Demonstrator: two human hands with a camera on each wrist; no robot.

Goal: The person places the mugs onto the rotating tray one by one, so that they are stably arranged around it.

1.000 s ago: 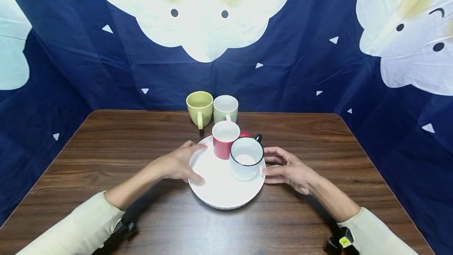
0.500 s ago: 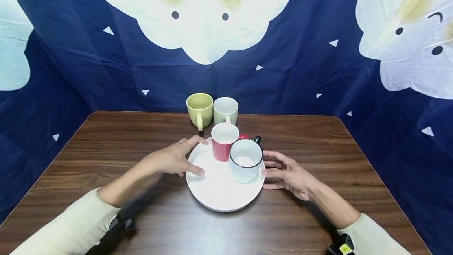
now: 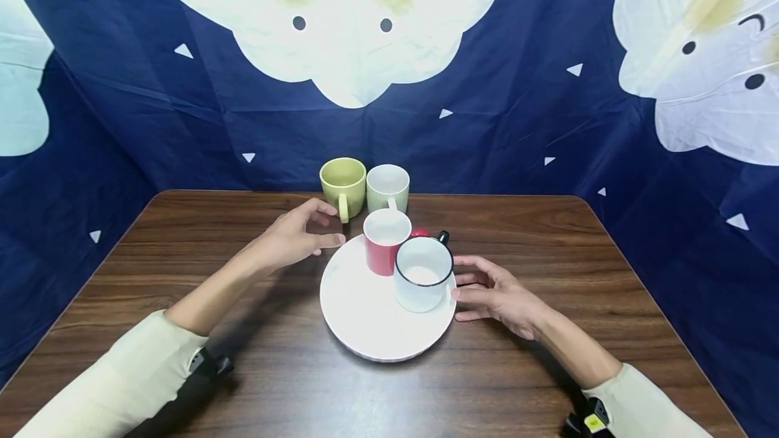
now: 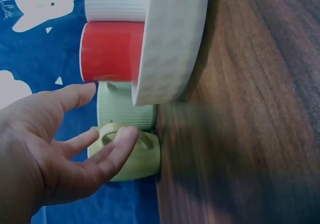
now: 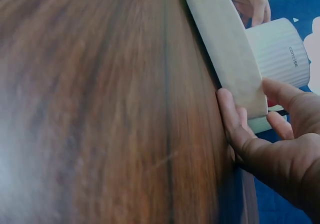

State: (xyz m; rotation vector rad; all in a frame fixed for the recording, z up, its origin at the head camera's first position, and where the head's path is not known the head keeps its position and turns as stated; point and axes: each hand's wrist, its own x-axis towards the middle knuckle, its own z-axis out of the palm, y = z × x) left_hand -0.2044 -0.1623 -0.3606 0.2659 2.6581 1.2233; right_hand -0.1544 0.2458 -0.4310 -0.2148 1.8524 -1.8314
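Note:
A round white tray (image 3: 365, 323) with a tall faceted side (image 4: 172, 44) rests on the wooden table. On it stand a red mug (image 3: 381, 255) and a white mug (image 3: 418, 293) with a dark rim and black handle. Behind the tray, a yellow-green mug (image 3: 335, 188) and a pale green ribbed mug (image 3: 398, 188) sit side by side. My left hand (image 3: 292, 238) hovers left of the yellow-green mug's handle, thumb and fingers spread, holding nothing. At the tray's right side, my right hand (image 3: 499, 296) touches the wall with loosely extended fingers (image 5: 227, 106).
A dark blue cloth (image 3: 487, 147) with white cloud shapes hangs right behind the table's back edge. The brown wooden table (image 3: 201, 242) spreads out on both sides of the tray.
My left hand has let go of the tray's left rim and moved back toward the yellow-green mug's handle. My right hand has stayed at the tray's right side.

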